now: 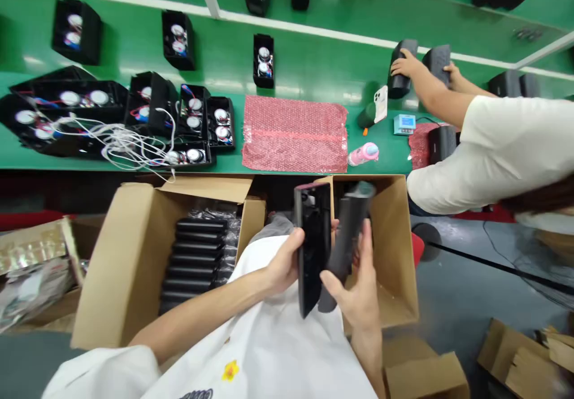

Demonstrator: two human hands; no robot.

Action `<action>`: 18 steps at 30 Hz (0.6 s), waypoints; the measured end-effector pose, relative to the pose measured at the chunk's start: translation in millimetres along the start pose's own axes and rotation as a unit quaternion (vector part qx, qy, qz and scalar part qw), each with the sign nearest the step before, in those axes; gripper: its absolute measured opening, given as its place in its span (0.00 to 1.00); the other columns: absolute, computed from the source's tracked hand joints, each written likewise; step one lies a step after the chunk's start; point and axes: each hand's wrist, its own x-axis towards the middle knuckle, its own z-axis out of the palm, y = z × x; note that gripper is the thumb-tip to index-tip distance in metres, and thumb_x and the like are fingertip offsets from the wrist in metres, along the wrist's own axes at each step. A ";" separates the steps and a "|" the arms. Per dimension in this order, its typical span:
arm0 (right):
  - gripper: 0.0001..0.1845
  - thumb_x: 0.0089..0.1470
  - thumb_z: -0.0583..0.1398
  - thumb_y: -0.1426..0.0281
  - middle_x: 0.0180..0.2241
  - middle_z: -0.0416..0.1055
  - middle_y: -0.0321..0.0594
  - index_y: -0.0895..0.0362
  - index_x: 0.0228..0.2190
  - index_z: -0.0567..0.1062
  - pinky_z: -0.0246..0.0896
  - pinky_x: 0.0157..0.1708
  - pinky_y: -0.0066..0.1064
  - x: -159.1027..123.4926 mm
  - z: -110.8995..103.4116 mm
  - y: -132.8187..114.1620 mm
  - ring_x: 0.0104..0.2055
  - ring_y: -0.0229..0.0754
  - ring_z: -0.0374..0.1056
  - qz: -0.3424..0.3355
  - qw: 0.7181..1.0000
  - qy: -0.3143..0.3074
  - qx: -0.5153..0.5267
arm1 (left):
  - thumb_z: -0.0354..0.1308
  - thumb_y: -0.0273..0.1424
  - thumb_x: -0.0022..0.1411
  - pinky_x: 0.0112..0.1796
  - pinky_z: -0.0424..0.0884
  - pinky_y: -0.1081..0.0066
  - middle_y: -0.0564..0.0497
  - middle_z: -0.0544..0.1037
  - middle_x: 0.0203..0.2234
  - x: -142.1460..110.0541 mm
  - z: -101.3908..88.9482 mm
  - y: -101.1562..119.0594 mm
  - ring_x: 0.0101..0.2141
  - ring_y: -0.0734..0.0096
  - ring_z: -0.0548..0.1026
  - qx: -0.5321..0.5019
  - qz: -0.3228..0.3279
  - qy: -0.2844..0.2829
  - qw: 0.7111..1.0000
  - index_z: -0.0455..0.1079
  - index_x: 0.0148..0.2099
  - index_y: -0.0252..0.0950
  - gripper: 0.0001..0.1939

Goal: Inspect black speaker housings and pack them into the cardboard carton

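Observation:
My left hand (284, 262) is closed on the edge of a long black plastic shell (314, 231), held upright in front of my lap. Beside it, my right hand (359, 294) grips a dark grey rounded shell (345, 228), tilted and slightly blurred. The two shells are close together; whether they touch low down I cannot tell. Both are over the gap between a left carton (119, 267), where several black shells (197, 255) lie stacked in a row, and a right carton (397, 255). Fingers behind both shells are partly hidden.
On the green bench (215, 52) lie red bubble wrap (293, 133), a pink bottle (364, 154), a small blue-screened device (405, 124) and several open black housings (179, 39) with white cables (130, 145). At right, a co-worker (506, 136) handles two dark housings.

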 end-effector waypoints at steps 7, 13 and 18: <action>0.51 0.63 0.65 0.54 0.74 0.54 0.39 0.39 0.76 0.45 0.65 0.68 0.57 2.7 5.9 17.6 0.73 0.56 0.59 -0.024 0.995 -0.025 -0.089 | 0.72 0.61 0.51 0.62 0.71 0.51 0.43 0.80 0.59 13.4 7.4 -2.9 0.62 0.41 0.74 0.033 0.029 0.050 0.998 0.74 0.64 0.43 0.45; 0.54 0.63 0.66 0.56 0.76 0.48 0.36 0.39 0.76 0.41 0.62 0.71 0.54 4.3 14.3 23.0 0.76 0.54 0.53 -0.025 0.994 -0.019 -0.109 | 0.71 0.64 0.50 0.65 0.69 0.52 0.44 0.80 0.58 21.9 -2.9 -12.3 0.66 0.45 0.69 0.102 0.034 0.091 0.990 0.76 0.61 0.42 0.44; 0.61 0.58 0.70 0.60 0.76 0.46 0.38 0.38 0.76 0.37 0.60 0.72 0.53 14.2 15.3 44.6 0.76 0.53 0.52 -0.017 0.997 0.012 -0.073 | 0.69 0.65 0.51 0.66 0.66 0.52 0.43 0.79 0.58 49.3 -27.4 -29.5 0.67 0.44 0.67 0.200 0.049 0.138 0.969 0.77 0.50 0.40 0.38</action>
